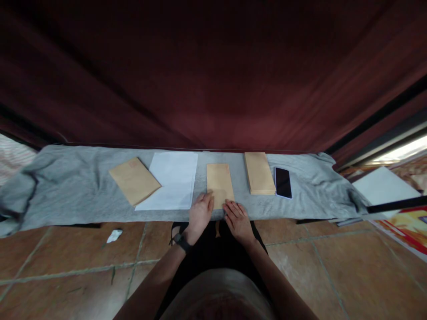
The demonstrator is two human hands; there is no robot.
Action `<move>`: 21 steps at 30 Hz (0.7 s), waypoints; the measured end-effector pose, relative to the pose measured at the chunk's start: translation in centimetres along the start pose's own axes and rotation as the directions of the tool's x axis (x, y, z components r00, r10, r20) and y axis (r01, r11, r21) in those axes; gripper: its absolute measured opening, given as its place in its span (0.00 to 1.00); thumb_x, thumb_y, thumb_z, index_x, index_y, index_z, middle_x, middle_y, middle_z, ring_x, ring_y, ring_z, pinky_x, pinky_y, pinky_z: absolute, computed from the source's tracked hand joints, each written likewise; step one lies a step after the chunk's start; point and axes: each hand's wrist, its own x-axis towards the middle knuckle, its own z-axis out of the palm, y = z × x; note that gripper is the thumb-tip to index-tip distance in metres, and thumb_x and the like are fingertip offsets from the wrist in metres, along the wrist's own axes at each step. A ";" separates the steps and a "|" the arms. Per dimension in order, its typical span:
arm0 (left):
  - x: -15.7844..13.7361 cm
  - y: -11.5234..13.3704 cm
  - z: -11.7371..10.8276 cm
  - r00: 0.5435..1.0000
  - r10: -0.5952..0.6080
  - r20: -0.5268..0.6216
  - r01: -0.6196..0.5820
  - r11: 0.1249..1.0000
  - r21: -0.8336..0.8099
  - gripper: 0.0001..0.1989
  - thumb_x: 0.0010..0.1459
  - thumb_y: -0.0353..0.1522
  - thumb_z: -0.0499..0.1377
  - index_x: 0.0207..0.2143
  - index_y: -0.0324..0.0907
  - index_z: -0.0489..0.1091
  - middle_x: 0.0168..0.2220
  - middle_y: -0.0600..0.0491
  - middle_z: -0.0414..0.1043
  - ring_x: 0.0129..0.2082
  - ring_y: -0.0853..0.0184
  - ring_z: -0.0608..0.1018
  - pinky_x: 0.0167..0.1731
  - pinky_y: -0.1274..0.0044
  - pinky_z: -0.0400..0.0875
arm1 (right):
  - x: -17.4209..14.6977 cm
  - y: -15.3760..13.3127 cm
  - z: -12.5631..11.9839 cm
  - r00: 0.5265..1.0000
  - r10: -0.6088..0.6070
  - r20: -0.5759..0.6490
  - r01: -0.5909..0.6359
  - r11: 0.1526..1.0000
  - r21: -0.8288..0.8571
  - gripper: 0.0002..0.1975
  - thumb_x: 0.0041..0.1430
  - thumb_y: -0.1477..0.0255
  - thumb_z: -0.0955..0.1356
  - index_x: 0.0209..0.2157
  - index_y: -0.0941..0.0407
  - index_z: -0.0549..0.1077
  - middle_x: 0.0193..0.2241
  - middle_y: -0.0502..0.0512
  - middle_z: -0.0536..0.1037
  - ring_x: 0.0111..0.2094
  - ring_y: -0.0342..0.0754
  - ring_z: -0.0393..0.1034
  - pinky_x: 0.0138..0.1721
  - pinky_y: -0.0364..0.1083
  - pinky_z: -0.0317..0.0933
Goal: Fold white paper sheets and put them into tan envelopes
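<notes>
Head view shows both bare hands working at the near edge of a narrow bench draped in rumpled grey cloth (83, 200). The left grip (200, 213) rests with curled fingers and thumb at the lower left edge of a flat, rectangular tan paper envelope (219, 178); whether it pinches the paper or only presses on it, I cannot tell. The right grip (238, 221) lies loosely spread, fingers extended and fingertips against the lower right corner, apparently closed on nothing.

The step in hand looks like steadying and squaring the envelope between the two grips. From this pose, a further move would call for light, even pressure from both sides, or a fingertip slipped under the near edge if the paper is to be lifted without creasing.

The envelope sits just ahead of both grips, its long side running away from the body. It looks smooth and flat, with small reddish print at the far right corner; its contents, if any, do not show.

Farther out, blank-looking white paper sheets (175, 178) lie left of the left grip, partly covered by a tilted, wider tan envelope (135, 180). Beyond the right grip stand a neat tan paper stack (259, 173) and, just beside it, a dark-screened phone (283, 183).
</notes>
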 end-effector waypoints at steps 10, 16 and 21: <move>6.5 -2.1 2.9 0.912 0.376 0.164 -0.402 0.900 0.171 0.27 0.71 0.40 0.42 0.69 0.40 0.53 0.70 0.48 0.52 0.71 0.60 0.53 0.69 0.62 0.49 | 0.4 -0.1 0.1 0.998 0.050 -0.047 -0.046 0.994 0.096 0.21 0.69 0.73 0.61 0.62 0.53 0.67 0.62 0.57 0.70 0.64 0.53 0.62 0.64 0.59 0.56; 11.5 -2.2 3.8 0.910 0.360 0.206 -0.402 0.886 0.230 0.30 0.71 0.44 0.41 0.69 0.41 0.53 0.71 0.49 0.52 0.71 0.60 0.51 0.69 0.64 0.47 | 0.5 0.0 0.0 0.997 0.052 -0.048 -0.046 0.992 0.117 0.23 0.69 0.73 0.62 0.63 0.52 0.65 0.63 0.57 0.68 0.64 0.53 0.61 0.65 0.59 0.56; 14.3 -2.0 4.7 0.910 0.355 0.212 -0.401 0.885 0.238 0.30 0.71 0.44 0.40 0.70 0.42 0.51 0.71 0.50 0.52 0.71 0.60 0.51 0.69 0.62 0.45 | 0.6 0.0 0.0 0.998 0.049 -0.040 -0.045 0.994 0.100 0.26 0.68 0.74 0.62 0.66 0.51 0.62 0.64 0.55 0.67 0.64 0.52 0.61 0.65 0.57 0.55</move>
